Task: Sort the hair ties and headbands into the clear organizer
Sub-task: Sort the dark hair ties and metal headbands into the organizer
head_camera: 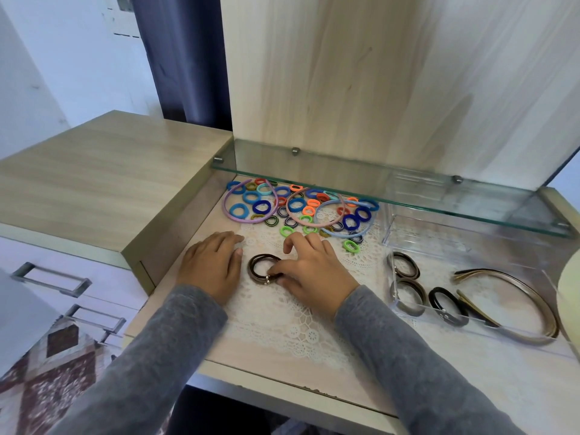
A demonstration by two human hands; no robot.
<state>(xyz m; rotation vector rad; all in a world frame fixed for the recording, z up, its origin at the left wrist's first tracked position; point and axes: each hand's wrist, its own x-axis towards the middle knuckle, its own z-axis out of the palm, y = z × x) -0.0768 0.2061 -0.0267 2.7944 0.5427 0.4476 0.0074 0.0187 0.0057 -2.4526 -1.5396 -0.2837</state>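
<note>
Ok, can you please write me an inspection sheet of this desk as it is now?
Surface: light wooden desk with a white lace doily under the hands.
Job's things: dark brown hair ties at the right hand; colourful hair ties and three pastel headbands piled at the back; clear organizer at right holds brown hair ties, a black hair tie and gold headbands.
Clutter: pale rounded object at the right edge, unclear.
Hands: left hand flat on the doily; right hand pinches the dark brown hair ties.
Cables: nothing seen.
Surroundings: glass shelf above, drawers at left, dark curtain behind.
</note>
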